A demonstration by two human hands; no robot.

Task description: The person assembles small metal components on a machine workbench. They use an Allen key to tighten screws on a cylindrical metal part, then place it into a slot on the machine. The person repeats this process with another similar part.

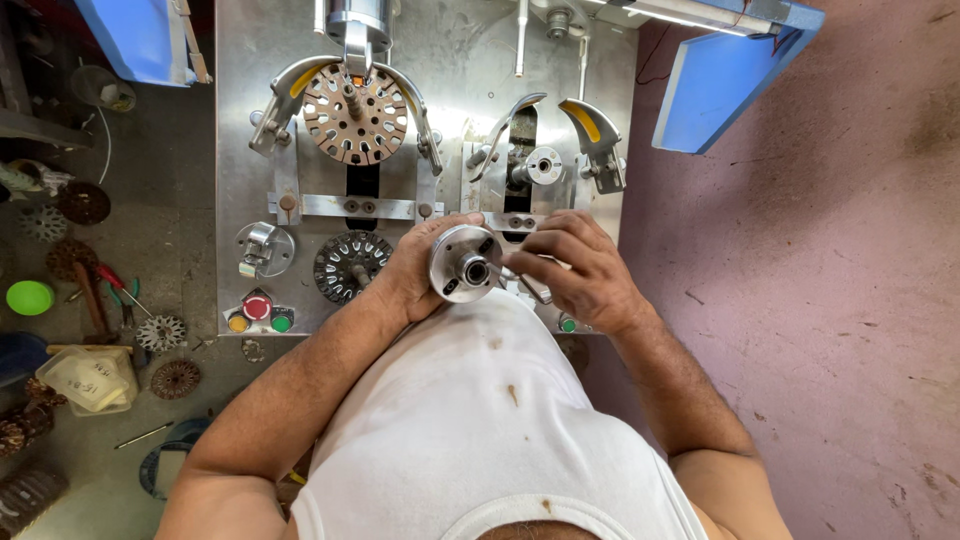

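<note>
My left hand [415, 270] grips a round silver metal hub [463, 262] with a dark centre bore, holding it in front of my chest. My right hand [575, 268] touches the hub's right side with its fingertips and pinches a small metal tool or pin against it. Both hands hover over the lower middle of a steel winding machine plate [450, 80]. A slotted copper-wound stator [355, 113] sits on the left spindle between curved guide arms. The right spindle [543, 166] is bare, flanked by two curved guides with yellow tips. A dark slotted disc [350, 264] lies just left of my left hand.
Red, yellow and green buttons [258, 312] sit at the plate's lower left. Several wound stators [82, 203], a green lid [29, 297], pliers [115, 290] and a plastic tub [90, 378] crowd the bench at left. A blue panel [715, 95] juts out upper right above a pinkish floor [830, 300].
</note>
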